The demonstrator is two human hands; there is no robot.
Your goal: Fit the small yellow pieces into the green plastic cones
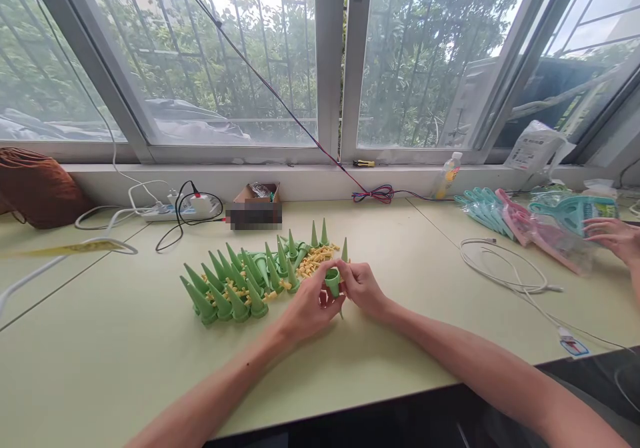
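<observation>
Green plastic fills the grip of the left hand: its fingers clasp a hollow cone piece, open end up, over the middle of the counter. The right hand is clenched against the piece's right side; whether its grip pinches the rim or something small is hidden. A slim green tip shows just below the hands, and an upright cone rises just beyond them.

Left of the hands, green cones stand in slanting rows, with yellow bits among them and heaped near the left hand. Bare counter stretches from the rows to the left and toward the near edge, which both forearms cross. To the right, an open stretch lies between the right hand and a coiled white cable.

Along the far side are a power strip, a small open box and a bottle. At the far right, another person's hand touches bagged teal and pink items near the right edge.
</observation>
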